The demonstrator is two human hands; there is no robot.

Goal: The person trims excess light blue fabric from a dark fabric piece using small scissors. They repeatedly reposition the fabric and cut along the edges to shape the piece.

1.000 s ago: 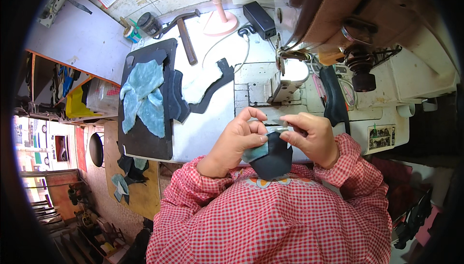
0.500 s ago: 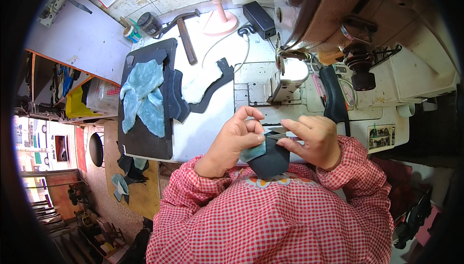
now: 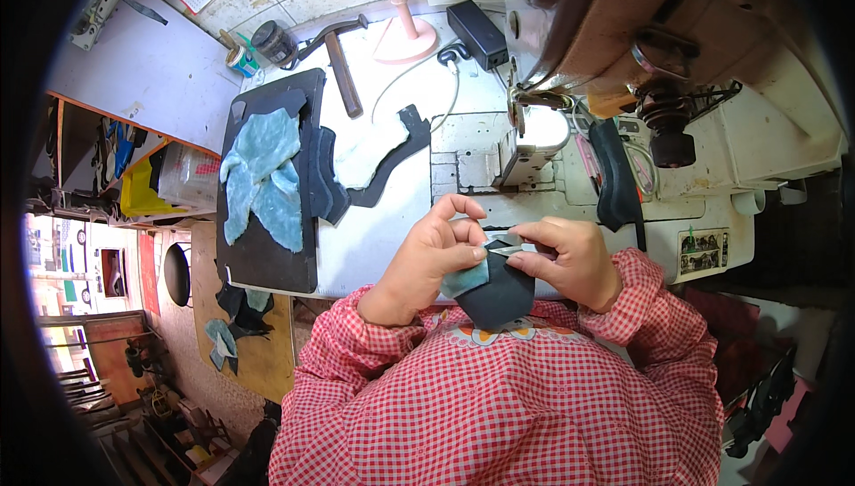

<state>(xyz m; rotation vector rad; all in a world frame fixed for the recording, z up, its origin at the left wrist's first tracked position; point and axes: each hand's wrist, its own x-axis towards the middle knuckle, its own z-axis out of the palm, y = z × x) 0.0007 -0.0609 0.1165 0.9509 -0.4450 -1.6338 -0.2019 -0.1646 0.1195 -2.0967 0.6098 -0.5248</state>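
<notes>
the dark panel [image 3: 500, 299] is at the near edge of the table, held up in front of the person's checked smock, with a teal fuzzy patch [image 3: 465, 281] on its left side. the left hand [image 3: 436, 262] has thumb and fingers pinched together on the patch and panel; the right hand [image 3: 574, 265] has thumb and forefinger closed on a small pale tool [image 3: 515, 250] at the panel's far edge, perhaps snips, though its blades are too small to read. patch and panel look already joined, but the seam is hidden, and the work at that edge seems unfinished. teal fabric pieces [image 3: 267, 161] lie loose on a dark board [image 3: 305, 259] to the left, seemingly not yet worked. the white table [image 3: 378, 250] also bears a hammer [image 3: 341, 81], a pink stand [image 3: 405, 28] and a black box [image 3: 478, 34] on its far side; a sewing machine [image 3: 597, 14] looms far right. near left, more scraps [image 3: 240, 308] rest on a wooden surface [image 3: 263, 366] beside cluttered shelves.
</notes>
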